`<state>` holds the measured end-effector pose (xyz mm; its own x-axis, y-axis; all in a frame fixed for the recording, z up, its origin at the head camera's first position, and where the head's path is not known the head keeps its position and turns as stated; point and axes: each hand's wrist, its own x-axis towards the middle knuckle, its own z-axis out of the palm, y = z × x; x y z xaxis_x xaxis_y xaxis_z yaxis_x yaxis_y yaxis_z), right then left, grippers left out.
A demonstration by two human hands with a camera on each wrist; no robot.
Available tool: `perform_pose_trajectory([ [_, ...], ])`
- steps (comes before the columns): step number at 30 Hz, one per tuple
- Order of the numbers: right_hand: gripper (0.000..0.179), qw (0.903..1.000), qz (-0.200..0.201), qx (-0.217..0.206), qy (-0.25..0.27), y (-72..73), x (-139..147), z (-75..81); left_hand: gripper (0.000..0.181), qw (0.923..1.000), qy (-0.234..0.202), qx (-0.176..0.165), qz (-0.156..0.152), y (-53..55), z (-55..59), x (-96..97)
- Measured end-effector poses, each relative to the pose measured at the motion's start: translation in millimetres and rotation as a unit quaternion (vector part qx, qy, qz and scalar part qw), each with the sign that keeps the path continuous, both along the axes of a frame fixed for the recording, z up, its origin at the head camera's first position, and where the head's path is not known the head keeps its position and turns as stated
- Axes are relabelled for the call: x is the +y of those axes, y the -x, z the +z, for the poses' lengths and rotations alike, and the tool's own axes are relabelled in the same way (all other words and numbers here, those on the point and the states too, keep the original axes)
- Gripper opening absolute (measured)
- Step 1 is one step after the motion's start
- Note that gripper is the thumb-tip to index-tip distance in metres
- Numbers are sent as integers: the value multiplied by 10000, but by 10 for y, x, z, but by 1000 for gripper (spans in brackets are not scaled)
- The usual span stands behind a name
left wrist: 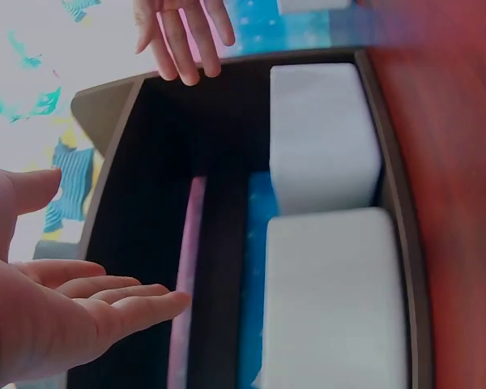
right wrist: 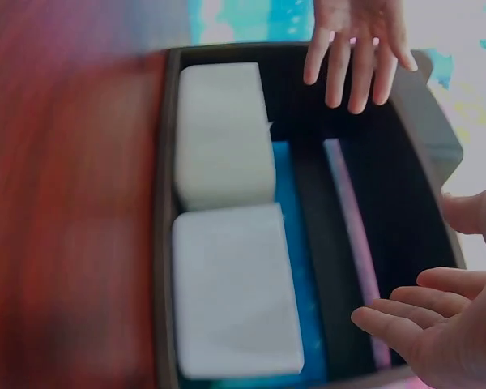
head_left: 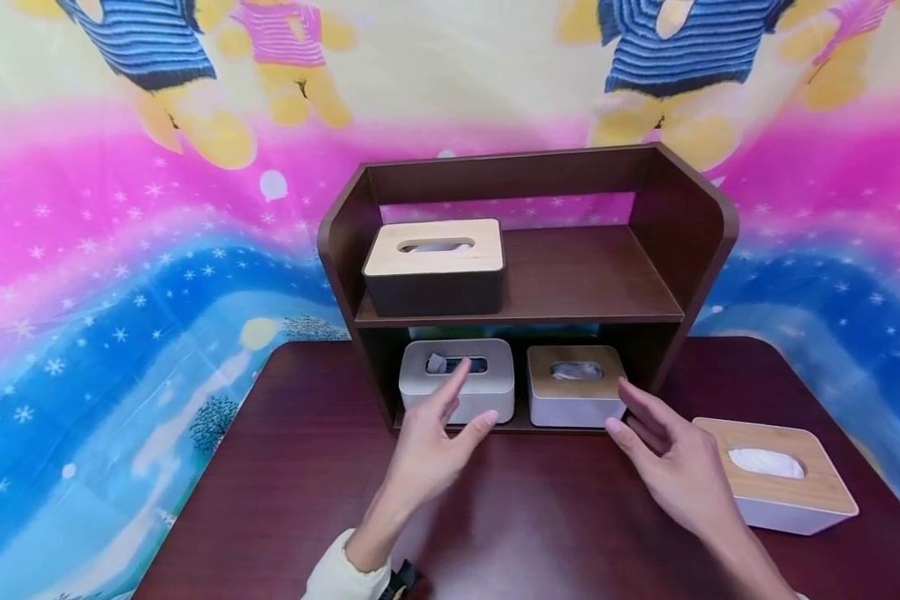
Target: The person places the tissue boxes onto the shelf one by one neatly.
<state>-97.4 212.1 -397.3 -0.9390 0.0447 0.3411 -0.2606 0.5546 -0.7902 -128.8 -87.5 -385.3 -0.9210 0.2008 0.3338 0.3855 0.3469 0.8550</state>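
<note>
Both hands are held apart before a dark brown two-tier shelf [head_left: 570,275], holding nothing. My left hand [head_left: 427,450], fingers extended and thumb spread, overlaps the lower front of a pale grey tissue box [head_left: 418,396] in the head view. The right hand [head_left: 678,475] appears by the right corner of a white tissue box [head_left: 570,412] with a wooden lid. These two boxes stand side by side on the lower tier. In the left wrist view the left palm [left wrist: 57,316] is away from the boxes; the right wrist view shows the right fingers [right wrist: 389,324] likewise apart from them.
A black tissue box [head_left: 435,293] with a light wooden lid sits on the upper tier, at its left. On the dark red table [head_left: 285,483], another wood-lidded white tissue box [head_left: 821,471] lies right of the right hand. A printed cloth [head_left: 120,333] hangs behind.
</note>
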Motion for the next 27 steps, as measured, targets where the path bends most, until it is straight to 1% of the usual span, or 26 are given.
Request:
perform_pose_trajectory([
  [3,59,9995,-210,-103,-201,-32,146,-95,74,9998,152,-118,-84,-3,-68,113],
  [7,61,9975,-425,-297,-470,-70,311,-173,73,9991,373,8,-193,11,-146,275],
  [11,63,9955,-645,-441,-544,-114,446,-256,71,9978,577,130,-313,30,-224,453],
  [13,62,9946,-756,-451,-546,-138,504,-309,71,9971,633,149,-385,33,-268,542],
  [16,64,9932,-853,-582,-543,-177,582,-384,70,9957,787,164,-467,29,-321,676],
  [21,67,9912,-951,-748,-536,-230,697,-453,69,9935,910,131,-669,5,-363,890],
  [23,67,9901,-1050,-768,-522,-251,747,-469,69,9927,925,146,-757,-2,-372,973],
  [27,70,9862,-1322,-849,-522,-288,851,-500,68,9918,930,64,-880,-13,-393,1130],
])
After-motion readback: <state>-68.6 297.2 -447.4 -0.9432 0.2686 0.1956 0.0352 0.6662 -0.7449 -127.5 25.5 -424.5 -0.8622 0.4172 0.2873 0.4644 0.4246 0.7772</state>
